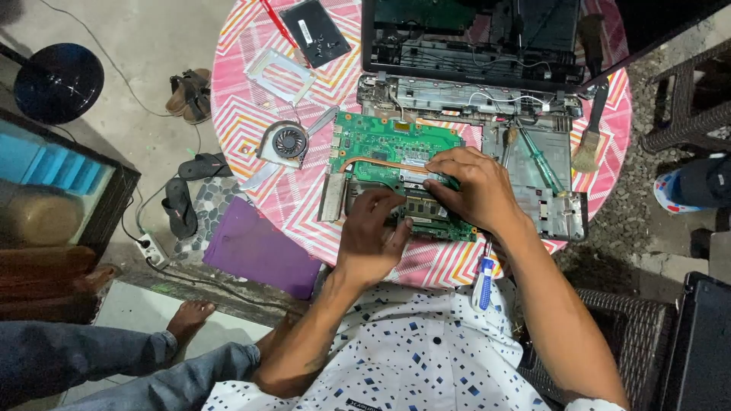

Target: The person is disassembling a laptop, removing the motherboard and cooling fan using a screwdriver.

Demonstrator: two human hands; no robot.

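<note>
Left hand [373, 232], right hand [468, 186]: fingertips pressing green motherboard [381, 144].

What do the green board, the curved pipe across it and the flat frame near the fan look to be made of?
The board looks like rigid green-coated circuit laminate, matte, studded with small parts. The pipe looks like copper: orange-brown with a dull metallic sheen. The frame seems thin stamped sheet metal, pale silver with cut-out openings; painted plastic can't be ruled out.

One head-worn view, steeply downward and close over the round worktop [251, 129], hands [373, 240] near centre.
</note>
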